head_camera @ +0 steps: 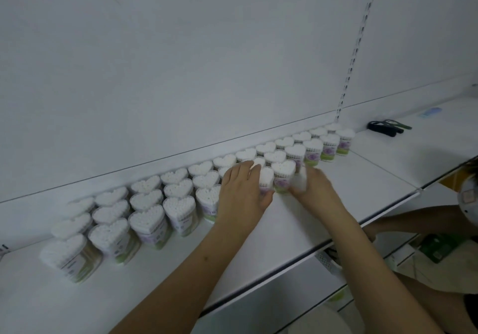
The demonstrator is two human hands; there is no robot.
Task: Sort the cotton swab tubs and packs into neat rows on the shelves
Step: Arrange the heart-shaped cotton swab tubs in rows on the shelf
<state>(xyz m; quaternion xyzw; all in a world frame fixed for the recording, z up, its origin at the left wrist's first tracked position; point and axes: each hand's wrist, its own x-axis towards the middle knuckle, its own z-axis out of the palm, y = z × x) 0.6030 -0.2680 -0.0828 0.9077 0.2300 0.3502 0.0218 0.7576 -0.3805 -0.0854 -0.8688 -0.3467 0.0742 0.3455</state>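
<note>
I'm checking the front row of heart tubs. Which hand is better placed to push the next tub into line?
Probably the left hand: it rests flat against the tub at the front row's open end. The right hand is blurred, seemingly gripping something white.

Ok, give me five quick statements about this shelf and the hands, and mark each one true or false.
1. The swab tubs are heart-shaped. True.
2. Both hands are at the tubs in the middle of the rows. True: the left hand and the right hand flank them.
3. The tubs stand on the floor. False: they stand on the white shelf.
4. A dark tool lies on the shelf to the right of the rows. True.
5. The tubs hold blue swabs. False: the swabs are white.
</note>
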